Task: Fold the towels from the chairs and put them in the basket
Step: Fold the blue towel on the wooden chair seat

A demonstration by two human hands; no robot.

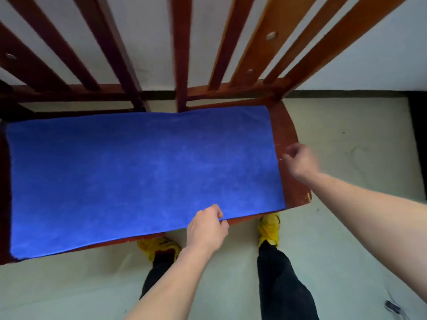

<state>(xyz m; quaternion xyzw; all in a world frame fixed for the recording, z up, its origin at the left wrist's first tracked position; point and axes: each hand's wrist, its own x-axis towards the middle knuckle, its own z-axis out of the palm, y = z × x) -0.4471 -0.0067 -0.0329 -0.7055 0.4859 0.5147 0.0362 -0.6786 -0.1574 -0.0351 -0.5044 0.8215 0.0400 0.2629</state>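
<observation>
A blue towel [143,174] lies spread flat over the seats of two wooden chairs standing side by side. My left hand [206,227] is at the towel's near edge, right of its middle, with fingers curled at the hem; the grip itself is hard to make out. My right hand [300,161] hovers blurred over the bare seat strip of the right chair [286,135], just beyond the towel's right edge, with loosely curled fingers holding nothing. No basket is in view.
The slatted chair backs [180,54] rise behind the towel against a white wall. Pale floor lies to the right and in front, where my legs and yellow shoes [269,227] stand close to the seat's front edge.
</observation>
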